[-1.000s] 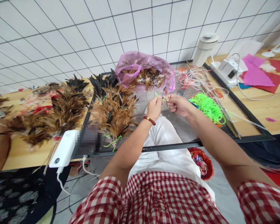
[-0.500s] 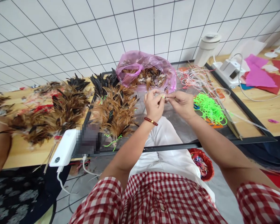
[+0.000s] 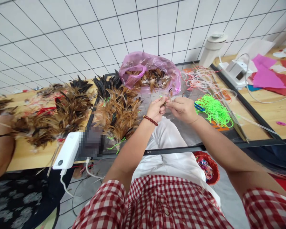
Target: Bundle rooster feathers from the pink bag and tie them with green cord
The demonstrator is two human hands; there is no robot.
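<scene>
My left hand and my right hand meet above the glass table, fingertips pinched together on a small bunch of brown feathers with a bit of green cord on it. A red bead bracelet sits on my left wrist. Just beyond my hands lies a pink plastic bag of brown feathers. To the left lies a pile of tied brown and black feather bundles. A heap of neon green cords lies to the right of my right hand.
More feather bundles cover the wooden table at left, where another person's arm rests. A white power bank hangs at the table edge. A white bottle, white device, pink and red sheets and a red basket lie right.
My hands drew closer together, rose slightly toward the bag, then came back down a little, still pinching the small feather bunch. The green cord end seen earlier is now mostly hidden by my fingers.
</scene>
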